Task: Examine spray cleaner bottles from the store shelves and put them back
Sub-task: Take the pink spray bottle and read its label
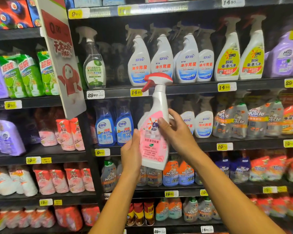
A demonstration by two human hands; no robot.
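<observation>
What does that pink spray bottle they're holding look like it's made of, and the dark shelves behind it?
The pink spray bottle looks like opaque white plastic, smooth with a slight sheen along its neck, wrapped in a glossy pink printed label; its trigger and cap are red plastic. Both the left hand and right hand grip it. The shelves look like dark painted metal, though blur leaves that uncertain.

I see a smooth, glossy white plastic spray bottle (156, 125) with a pink film label (red plastic trigger). The dark shelves (193, 89) look matt, their price tags (95, 94) paper.

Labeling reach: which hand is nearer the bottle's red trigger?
Right. The right hand grips the bottle just below its neck, under the trigger; the left hand holds the lower body.
</observation>
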